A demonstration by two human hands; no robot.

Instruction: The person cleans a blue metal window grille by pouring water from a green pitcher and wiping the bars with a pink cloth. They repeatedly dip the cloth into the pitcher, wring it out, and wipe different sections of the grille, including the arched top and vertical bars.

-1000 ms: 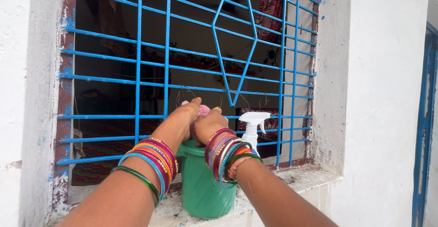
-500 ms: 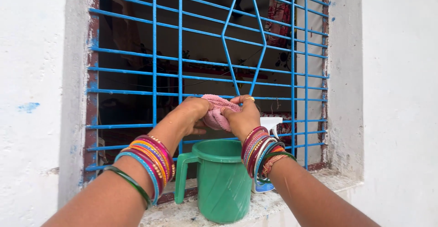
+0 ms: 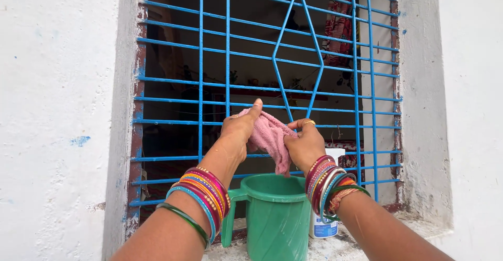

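Observation:
Both hands hold a pink cloth (image 3: 270,138) stretched between them, above a green plastic jug (image 3: 275,214). My left hand (image 3: 238,130) grips the cloth's upper left end with the thumb up. My right hand (image 3: 305,144) pinches the right side, a ring on one finger. A loose corner of the cloth hangs down toward the jug's open mouth. Both wrists wear stacks of coloured bangles. The jug stands on the window sill (image 3: 346,245).
A blue metal window grille (image 3: 272,77) stands directly behind the hands, with a dark room beyond it. A white spray bottle (image 3: 325,224) stands on the sill behind my right wrist. White plastered wall (image 3: 52,119) flanks the window on both sides.
The hands have risen from just above the jug's rim and moved apart, opening the bunched pink cloth out between them. The view has shifted closer to the window.

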